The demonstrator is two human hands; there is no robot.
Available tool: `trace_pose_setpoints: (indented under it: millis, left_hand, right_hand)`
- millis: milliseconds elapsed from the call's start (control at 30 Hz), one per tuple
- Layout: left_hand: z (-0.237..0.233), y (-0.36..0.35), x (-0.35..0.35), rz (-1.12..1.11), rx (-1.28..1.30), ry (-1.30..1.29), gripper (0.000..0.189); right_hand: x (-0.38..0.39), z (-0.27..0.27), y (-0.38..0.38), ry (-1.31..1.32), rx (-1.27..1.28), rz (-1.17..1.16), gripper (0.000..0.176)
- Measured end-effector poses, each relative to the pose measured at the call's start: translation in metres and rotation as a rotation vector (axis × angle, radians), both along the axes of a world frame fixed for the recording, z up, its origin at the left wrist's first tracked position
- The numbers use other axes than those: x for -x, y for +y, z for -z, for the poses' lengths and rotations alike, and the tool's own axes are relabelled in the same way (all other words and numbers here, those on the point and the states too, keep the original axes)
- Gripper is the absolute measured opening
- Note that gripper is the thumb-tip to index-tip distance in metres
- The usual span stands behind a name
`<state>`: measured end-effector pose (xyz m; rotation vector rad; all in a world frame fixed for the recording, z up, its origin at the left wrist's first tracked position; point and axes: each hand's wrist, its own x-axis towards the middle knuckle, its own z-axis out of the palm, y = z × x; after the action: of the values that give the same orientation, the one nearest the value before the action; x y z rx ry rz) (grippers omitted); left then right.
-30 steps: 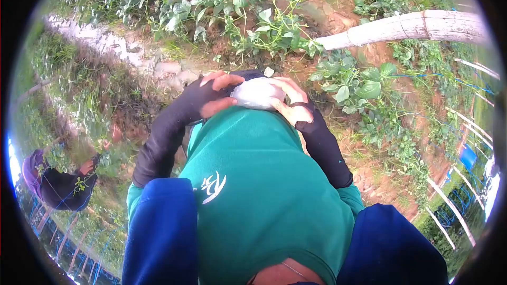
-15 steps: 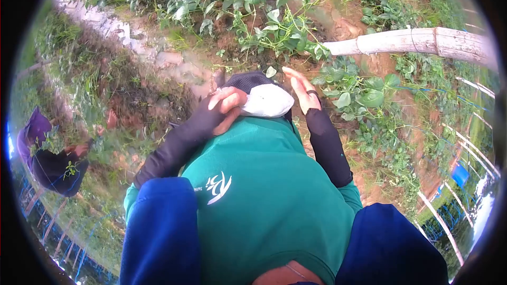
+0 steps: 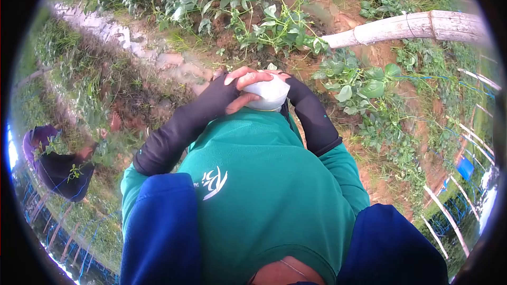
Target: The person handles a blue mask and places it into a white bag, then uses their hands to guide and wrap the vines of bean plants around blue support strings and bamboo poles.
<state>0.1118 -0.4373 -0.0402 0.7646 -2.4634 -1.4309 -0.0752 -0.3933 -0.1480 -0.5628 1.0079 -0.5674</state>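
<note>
A white, rounded bundle (image 3: 270, 94), which looks like a small filled bag, sits against the front of my green shirt at waist height. My left hand (image 3: 247, 87) wraps over its left side, fingers across the top and thumb lower down. At its far edge is my right hand (image 3: 281, 76), mostly hidden behind the bundle, so its fingers cannot be made out. Black sleeves cover both forearms.
Leafy vines (image 3: 290, 26) grow on brown soil ahead. A thick bamboo pole (image 3: 406, 27) juts in from the right. Another person (image 3: 60, 171) in dark clothing is bent over at the left. Thin poles and blue netting line both edges.
My right hand has moved left, from held apart with fingers stretched to the far side of the white bundle. My left hand has shifted up and over the bundle.
</note>
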Motion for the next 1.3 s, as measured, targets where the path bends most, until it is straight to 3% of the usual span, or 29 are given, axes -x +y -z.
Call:
trace_pose_setpoints:
  millis: [133, 233, 333, 433, 567, 733, 800, 867, 900, 967, 1000, 1067, 1167, 1267, 1300]
  left_hand:
    - [-0.004, 0.000, -0.004, 0.042, 0.132, 0.045, 0.037]
    - [-0.015, -0.001, -0.013, 0.092, 0.089, 0.105, 0.033]
    - [-0.009, -0.001, -0.027, -0.093, 0.038, 0.120, 0.030]
    - [-0.003, -0.005, -0.031, -0.214, -0.063, 0.049, 0.027]
    - [0.006, -0.007, -0.033, -0.347, -0.213, 0.056, 0.024]
    - [-0.011, -0.008, -0.037, -0.344, -0.104, 0.091, 0.025]
    - [-0.034, -0.017, -0.042, -0.318, 0.107, 0.119, 0.024]
    - [-0.036, -0.023, -0.057, -0.663, -0.300, 0.249, 0.026]
    - [-0.036, -0.038, -0.069, -0.602, -0.256, 0.246, 0.028]
    - [-0.025, -0.052, -0.081, -0.709, -0.448, 0.428, 0.031]
    - [-0.021, -0.053, -0.081, -0.709, -0.444, 0.430, 0.031]
    - [-0.015, -0.053, -0.081, -0.796, -0.614, 0.540, 0.031]
    - [-0.009, -0.045, -0.079, -0.802, -0.637, 0.467, 0.032]
    - [-0.018, -0.041, -0.076, -0.695, -0.538, 0.424, 0.030]
    - [-0.022, -0.040, -0.077, -0.631, -0.459, 0.384, 0.029]
  right_hand:
    - [0.006, -0.008, 0.003, -0.120, -0.038, 0.138, 0.035]
    - [0.011, -0.007, -0.002, -0.053, 0.140, 0.095, 0.039]
    - [0.015, 0.000, -0.004, 0.047, 0.194, -0.062, 0.042]
    - [0.010, 0.011, 0.006, -0.052, 0.016, 0.012, 0.041]
    - [0.007, -0.007, 0.005, -0.040, 0.049, 0.007, 0.040]
    - [0.006, 0.013, 0.014, -0.112, 0.021, 0.044, 0.038]
    - [0.005, 0.018, 0.018, -0.140, 0.023, 0.050, 0.038]
    - [0.003, 0.023, 0.023, 0.007, -0.088, 0.031, 0.038]
    - [0.002, 0.020, 0.023, 0.007, -0.082, 0.026, 0.038]
    - [0.000, 0.012, 0.025, 0.145, -0.250, 0.035, 0.038]
    - [0.002, 0.026, 0.028, 0.299, -0.032, -0.028, 0.037]
    - [0.007, 0.039, 0.029, 0.230, 0.014, -0.019, 0.037]
    - [0.012, 0.026, 0.031, 0.077, -0.012, 0.085, 0.035]
    - [0.009, -0.028, 0.029, 0.808, 0.351, -0.068, 0.032]
    - [0.007, -0.048, 0.029, 0.808, 0.353, -0.067, 0.032]
